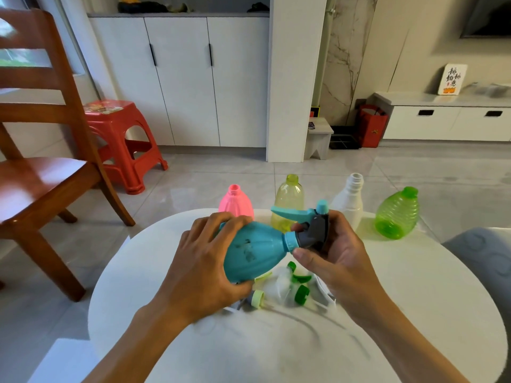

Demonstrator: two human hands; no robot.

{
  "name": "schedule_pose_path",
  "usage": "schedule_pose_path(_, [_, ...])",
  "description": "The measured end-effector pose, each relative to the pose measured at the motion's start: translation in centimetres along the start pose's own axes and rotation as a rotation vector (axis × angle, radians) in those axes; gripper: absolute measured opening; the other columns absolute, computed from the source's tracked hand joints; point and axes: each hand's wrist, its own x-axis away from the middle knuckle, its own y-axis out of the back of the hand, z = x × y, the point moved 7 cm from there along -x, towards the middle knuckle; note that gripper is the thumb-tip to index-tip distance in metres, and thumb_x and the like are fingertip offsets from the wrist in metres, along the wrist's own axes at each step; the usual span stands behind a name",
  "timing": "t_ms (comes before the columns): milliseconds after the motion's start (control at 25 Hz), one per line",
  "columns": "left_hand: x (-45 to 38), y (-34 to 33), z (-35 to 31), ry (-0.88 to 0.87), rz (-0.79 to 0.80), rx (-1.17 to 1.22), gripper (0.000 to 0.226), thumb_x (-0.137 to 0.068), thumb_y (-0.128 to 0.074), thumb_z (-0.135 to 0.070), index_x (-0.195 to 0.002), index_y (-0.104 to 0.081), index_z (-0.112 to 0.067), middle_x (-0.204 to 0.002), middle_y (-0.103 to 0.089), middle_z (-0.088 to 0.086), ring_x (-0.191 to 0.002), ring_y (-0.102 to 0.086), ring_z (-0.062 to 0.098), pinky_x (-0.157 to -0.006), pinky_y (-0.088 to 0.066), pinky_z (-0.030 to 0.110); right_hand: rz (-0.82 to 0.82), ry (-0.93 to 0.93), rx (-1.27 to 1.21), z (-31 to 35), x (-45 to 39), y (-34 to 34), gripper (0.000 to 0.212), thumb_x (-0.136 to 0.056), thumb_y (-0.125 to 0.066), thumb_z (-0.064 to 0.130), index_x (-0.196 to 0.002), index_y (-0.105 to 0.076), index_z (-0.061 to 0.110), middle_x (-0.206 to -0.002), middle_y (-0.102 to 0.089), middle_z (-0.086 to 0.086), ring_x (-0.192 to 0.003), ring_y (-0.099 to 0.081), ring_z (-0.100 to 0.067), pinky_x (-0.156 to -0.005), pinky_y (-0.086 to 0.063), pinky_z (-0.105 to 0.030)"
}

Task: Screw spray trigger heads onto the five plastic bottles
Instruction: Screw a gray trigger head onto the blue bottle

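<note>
Head view. A blue bottle (255, 251) is held tilted on its side above a round white table (414, 313), its neck turned toward the right. The left hand (204, 261) is wrapped around the bottle's wide body, the fingers curled over the top and the thumb pressed beneath. A spray head (309, 225), made of a grey body, a blue trigger lever and a blue nozzle cap, is seated at the bottle's neck, where a blue collar (290, 241) is seen. The spray head is gripped by the right hand (334, 252), with the thumb set just below the collar and the fingers curled behind the grey body.

Beyond the hands, three bottles without heads are stood upright along the far edge of the table: a pink bottle (236, 201), a yellow bottle (287, 200) and a white bottle (349, 200). A green bottle (396, 214) is tilted over at the far right, its base turned toward the camera.

Under the blue bottle, loose spray heads (279, 293) with green and yellow collars and white tubes are piled on the table; their number cannot be told.

A wooden chair (41, 150) and a red stool (121, 139) are placed on the tiled floor to the left.
</note>
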Motion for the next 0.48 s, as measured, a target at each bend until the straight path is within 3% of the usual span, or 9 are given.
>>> schedule_pose_path(360, [0.3, -1.0, 0.7, 0.112, 0.13, 0.297, 0.088, -0.05, -0.086, -0.052, -0.123, -0.038, -0.055, -0.118, -0.042, -0.034, -0.111, -0.045, 0.001, -0.086, -0.05, 0.025, 0.075, -0.006, -0.056, 0.2, -0.1, 0.1, 0.043, -0.078, -0.07, -0.005, -0.115, -0.052, 0.01, -0.11, -0.069, -0.007, -0.106, -0.065, -0.024, -0.09, -0.052, -0.032])
schedule_pose_path(480, [0.4, -0.8, 0.4, 0.082, 0.101, 0.227, 0.088, -0.051, -0.085, -0.052, -0.126, -0.038, -0.052, -0.118, -0.043, -0.03, -0.109, -0.044, 0.004, -0.089, -0.049, 0.032, 0.026, -0.037, 0.097, 0.6, -0.3, 0.3, 0.053, -0.073, -0.08, 0.013, -0.118, -0.053, 0.021, -0.102, -0.072, 0.003, -0.099, -0.068, -0.017, -0.085, -0.053, -0.026])
